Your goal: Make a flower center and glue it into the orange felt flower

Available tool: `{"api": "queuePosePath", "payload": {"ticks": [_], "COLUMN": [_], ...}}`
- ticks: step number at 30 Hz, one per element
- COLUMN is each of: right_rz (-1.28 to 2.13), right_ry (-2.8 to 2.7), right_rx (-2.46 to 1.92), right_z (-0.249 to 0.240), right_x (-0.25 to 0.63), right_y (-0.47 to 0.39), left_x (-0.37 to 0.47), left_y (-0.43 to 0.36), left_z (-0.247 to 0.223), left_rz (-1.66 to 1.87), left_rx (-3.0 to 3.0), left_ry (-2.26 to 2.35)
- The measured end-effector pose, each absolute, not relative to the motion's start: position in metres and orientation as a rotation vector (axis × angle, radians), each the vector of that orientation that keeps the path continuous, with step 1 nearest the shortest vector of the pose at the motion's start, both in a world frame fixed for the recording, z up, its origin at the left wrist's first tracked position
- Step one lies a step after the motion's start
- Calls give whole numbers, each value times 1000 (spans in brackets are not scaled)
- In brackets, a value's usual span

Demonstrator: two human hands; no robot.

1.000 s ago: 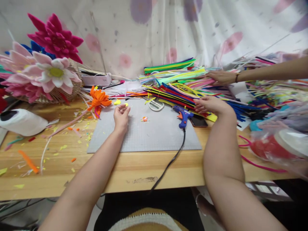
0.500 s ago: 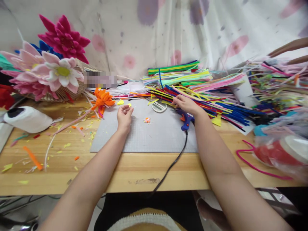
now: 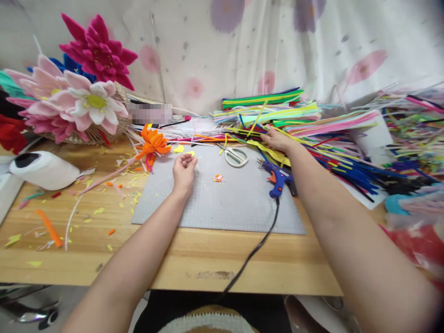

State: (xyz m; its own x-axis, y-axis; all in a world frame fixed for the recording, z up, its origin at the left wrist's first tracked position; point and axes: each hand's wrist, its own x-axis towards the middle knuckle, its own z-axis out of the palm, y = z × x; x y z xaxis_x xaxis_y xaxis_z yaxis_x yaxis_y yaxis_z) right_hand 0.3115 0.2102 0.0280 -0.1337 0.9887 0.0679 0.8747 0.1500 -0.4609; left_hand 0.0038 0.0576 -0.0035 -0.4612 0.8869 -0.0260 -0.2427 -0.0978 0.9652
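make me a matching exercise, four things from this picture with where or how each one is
1. Blue plastic glue gun
2. White-handled scissors
3. White thread spool
4. Bare right hand

A. At the colourful fuzzy stems
B. Joined to a black cord
C. On its side, left end of the wooden table
D. At the flat grey mat's far edge

Pairs: 1-B, 2-D, 3-C, 4-A

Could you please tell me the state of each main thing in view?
Left hand: curled; grip contents unclear.
Right hand: at the pipe cleaners; grip unclear.
Pipe cleaners: loosely piled.
Glue gun: lying on its side, cord attached.
Scissors: lying down; open or shut unclear.
Cutting mat: lying flat.
Orange flower: petals spread.
White thread cone: on its side.
Magenta flower: petals open.
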Motion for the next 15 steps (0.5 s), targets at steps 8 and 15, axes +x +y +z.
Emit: {"api": "queuePosePath", "payload": {"ticks": [8, 15], "right_rz": [429, 775], "right_ry": [-2076, -1994], "right_rx": [-1987, -1982], "right_z": [39, 45], "right_x": [321, 326], "right_y": [231, 219], "left_x": [3, 3], "left_y": [59, 61], "left_z": [-7, -10], "left_rz": [1717, 1740], "left_rx": [766, 771], "left_ry": [1310, 1303]}}
